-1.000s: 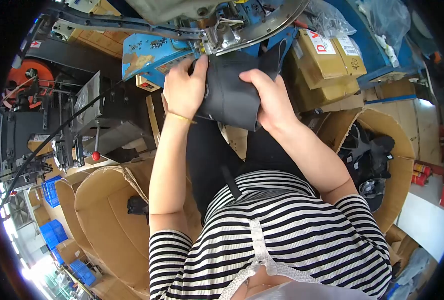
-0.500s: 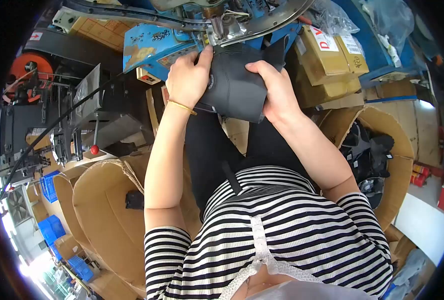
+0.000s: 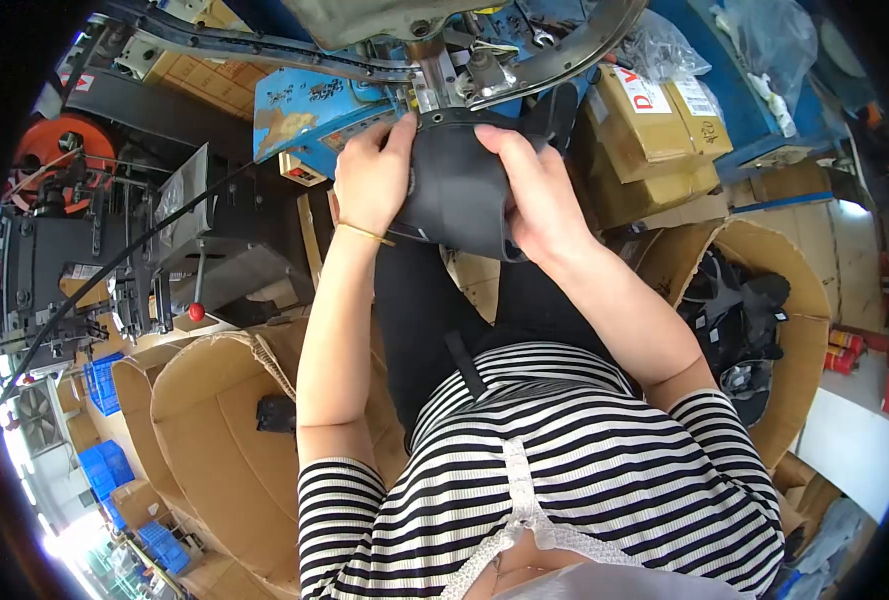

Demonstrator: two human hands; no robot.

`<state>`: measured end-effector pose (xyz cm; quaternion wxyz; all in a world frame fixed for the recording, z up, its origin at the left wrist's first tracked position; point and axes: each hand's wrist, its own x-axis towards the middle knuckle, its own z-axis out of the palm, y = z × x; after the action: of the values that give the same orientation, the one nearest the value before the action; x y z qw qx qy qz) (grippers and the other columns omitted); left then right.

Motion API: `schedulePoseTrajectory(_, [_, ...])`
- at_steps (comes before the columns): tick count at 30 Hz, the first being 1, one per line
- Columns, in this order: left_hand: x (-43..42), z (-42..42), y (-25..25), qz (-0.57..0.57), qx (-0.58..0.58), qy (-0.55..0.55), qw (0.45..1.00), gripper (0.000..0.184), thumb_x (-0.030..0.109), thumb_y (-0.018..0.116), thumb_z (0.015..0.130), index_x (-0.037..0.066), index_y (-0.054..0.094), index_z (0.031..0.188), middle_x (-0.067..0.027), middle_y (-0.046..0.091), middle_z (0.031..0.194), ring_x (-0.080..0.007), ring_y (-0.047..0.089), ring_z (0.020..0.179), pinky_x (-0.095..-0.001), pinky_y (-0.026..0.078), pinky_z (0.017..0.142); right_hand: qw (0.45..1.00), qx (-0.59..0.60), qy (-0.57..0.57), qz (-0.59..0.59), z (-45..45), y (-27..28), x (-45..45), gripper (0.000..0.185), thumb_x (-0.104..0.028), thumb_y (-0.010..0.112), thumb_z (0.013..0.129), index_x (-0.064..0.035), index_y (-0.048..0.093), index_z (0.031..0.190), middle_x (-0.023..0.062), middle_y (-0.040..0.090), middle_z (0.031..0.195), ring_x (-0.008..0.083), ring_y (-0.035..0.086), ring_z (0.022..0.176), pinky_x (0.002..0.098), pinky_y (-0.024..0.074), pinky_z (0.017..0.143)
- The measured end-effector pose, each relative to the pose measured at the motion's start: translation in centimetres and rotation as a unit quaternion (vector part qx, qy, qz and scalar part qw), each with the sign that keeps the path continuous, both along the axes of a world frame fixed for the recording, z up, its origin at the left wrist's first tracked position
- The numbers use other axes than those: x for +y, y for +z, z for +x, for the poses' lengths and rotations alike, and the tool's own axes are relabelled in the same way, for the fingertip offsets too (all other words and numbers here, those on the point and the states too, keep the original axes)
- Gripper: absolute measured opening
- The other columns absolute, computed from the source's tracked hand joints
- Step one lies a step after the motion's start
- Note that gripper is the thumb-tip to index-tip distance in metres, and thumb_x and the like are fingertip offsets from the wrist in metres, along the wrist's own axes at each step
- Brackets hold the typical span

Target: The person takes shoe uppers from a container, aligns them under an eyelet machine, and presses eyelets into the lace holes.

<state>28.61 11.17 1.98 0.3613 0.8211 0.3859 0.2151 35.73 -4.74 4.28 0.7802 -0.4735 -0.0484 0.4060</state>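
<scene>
A dark, flexible piece (image 3: pixel 455 190) is held between both hands, its upper edge at the metal head of a machine (image 3: pixel 435 75). Small round metal rings show along that upper edge. My left hand (image 3: pixel 375 178) grips the piece's left side, thumb near the machine head. On the right, my right hand (image 3: pixel 537 190) is closed on it, with the thumb on top and the other fingers hidden. The piece curves over between the hands, and a dark strap-like part (image 3: pixel 557 112) sticks up at its right.
A blue machine table (image 3: pixel 310 115) lies left of the machine head. Taped cartons (image 3: pixel 650 120) stand at the right. Large open cartons are at the lower left (image 3: pixel 215 430) and right (image 3: pixel 800 300), both with dark items inside. A red-knobbed lever (image 3: pixel 197 311) stands at the left.
The upper edge of the dark piece now shows metal rings below the machine head. My right hand has shifted slightly left, and the piece is more curved.
</scene>
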Motion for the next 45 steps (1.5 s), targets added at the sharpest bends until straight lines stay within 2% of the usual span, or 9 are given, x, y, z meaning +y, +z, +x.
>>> schedulePoseTrajectory(1, [1.5, 0.0, -2.1, -0.074, -0.066, -0.009, 0.995, 0.048, 0.045, 0.061, 0.086, -0.002, 0.067, 0.082, -0.0167, 0.065, 0.071, -0.0269, 0.064, 0.071, -0.0351, 0.047, 0.07, 1.0, -0.009, 0.012, -0.011, 0.1, -0.2, 0.3, 0.035, -0.031, 0.066, 0.084, -0.001, 0.06, 0.101, 0.0036, 0.062, 0.095, 0.0117, 0.058, 0.082, 0.0256, 0.0471, 0.06])
schedulePoseTrajectory(5, [1.3, -0.3, -3.0, -0.179, -0.187, -0.016, 0.966, 0.048, 0.041, 0.068, 0.086, -0.004, 0.062, 0.071, 0.0007, 0.053, 0.061, -0.0067, 0.042, 0.06, -0.0252, 0.035, 0.055, 0.997, -0.066, 0.03, 0.004, -0.3, -0.5, 0.5, 0.032, -0.026, 0.065, 0.087, -0.0002, 0.061, 0.105, 0.0042, 0.064, 0.095, 0.012, 0.062, 0.082, 0.0283, 0.0495, 0.064])
schedulePoseTrajectory(12, [0.9, -0.7, -1.1, -0.328, -0.142, -0.008, 0.934, 0.048, 0.042, 0.076, 0.079, 0.007, 0.051, 0.057, 0.0026, 0.053, 0.061, -0.0058, 0.044, 0.057, -0.0239, 0.037, 0.055, 0.996, -0.065, 0.064, 0.014, -1.3, -1.4, 0.1, 0.029, -0.018, 0.062, 0.089, 0.0004, 0.06, 0.111, 0.0045, 0.064, 0.1, 0.0131, 0.063, 0.088, 0.0298, 0.053, 0.07])
schedulePoseTrajectory(15, [2.4, -0.6, -1.7, -0.152, -0.049, -0.01, 0.987, 0.046, 0.041, 0.079, 0.075, 0.006, 0.055, 0.059, 0.0005, 0.054, 0.06, -0.0068, 0.047, 0.056, -0.0244, 0.039, 0.054, 0.999, -0.013, 0.047, 0.004, -0.6, -1.1, -0.2, 0.027, -0.018, 0.062, 0.089, 0.0031, 0.059, 0.106, 0.0092, 0.064, 0.101, 0.0166, 0.064, 0.088, 0.0345, 0.0547, 0.073])
schedulePoseTrajectory(22, [1.5, -0.3, -0.6, -0.314, -0.126, -0.029, 0.941, 0.044, 0.039, 0.079, 0.076, 0.002, 0.059, 0.064, -0.0021, 0.057, 0.065, -0.008, 0.049, 0.057, -0.0246, 0.04, 0.053, 1.0, 0.003, 0.026, 0.0, -0.8, -0.9, 0.2, 0.03, -0.018, 0.062, 0.088, 0.0063, 0.058, 0.105, 0.0118, 0.063, 0.101, 0.0192, 0.064, 0.087, 0.0361, 0.0551, 0.074])
schedulePoseTrajectory(34, [1.8, -0.1, -1.4, -0.281, -0.114, -0.012, 0.953, 0.044, 0.039, 0.079, 0.077, 0.002, 0.059, 0.063, -0.0002, 0.056, 0.063, -0.0074, 0.048, 0.055, -0.0239, 0.039, 0.051, 0.999, -0.008, 0.036, 0.003, -0.5, -1.0, 0.4, 0.021, -0.022, 0.064, 0.086, -0.0049, 0.063, 0.098, -0.0006, 0.063, 0.086, 0.0087, 0.058, 0.075, 0.0247, 0.0444, 0.054])
schedulePoseTrajectory(37, [2.3, -0.2, -2.2, -0.251, -0.116, -0.01, 0.961, 0.042, 0.039, 0.079, 0.077, 0.003, 0.059, 0.064, 0.0002, 0.056, 0.064, -0.0071, 0.047, 0.055, -0.0233, 0.039, 0.052, 0.999, -0.016, 0.044, -0.002, 0.0, -1.4, 0.4, 0.026, -0.016, 0.063, 0.088, 0.0052, 0.06, 0.104, 0.0112, 0.064, 0.098, 0.0184, 0.064, 0.087, 0.0365, 0.0554, 0.075])
schedulePoseTrajectory(40, [2.2, -0.3, -2.5, -0.192, -0.132, 0.001, 0.973, 0.04, 0.037, 0.079, 0.077, 0.003, 0.059, 0.068, 0.0003, 0.058, 0.066, -0.0066, 0.047, 0.058, -0.0221, 0.039, 0.054, 0.998, -0.036, 0.051, 0.013, -0.6, -0.8, 0.6, 0.016, -0.016, 0.063, 0.088, -0.0049, 0.063, 0.099, 0.0008, 0.064, 0.09, 0.0088, 0.06, 0.077, 0.0239, 0.0475, 0.057])
schedulePoseTrajectory(45, [1.4, -0.2, 0.3, -0.239, -0.194, -0.054, 0.95, 0.03, 0.028, 0.077, 0.08, 0.003, 0.06, 0.075, -0.0004, 0.06, 0.071, -0.0066, 0.05, 0.062, -0.0211, 0.04, 0.058, 0.996, -0.048, 0.064, 0.046, -1.9, 0.1, 1.7, 0.026, -0.009, 0.062, 0.088, -0.0017, 0.054, 0.111, 0.0032, 0.063, 0.098, 0.0101, 0.061, 0.081, 0.0258, 0.0533, 0.064])
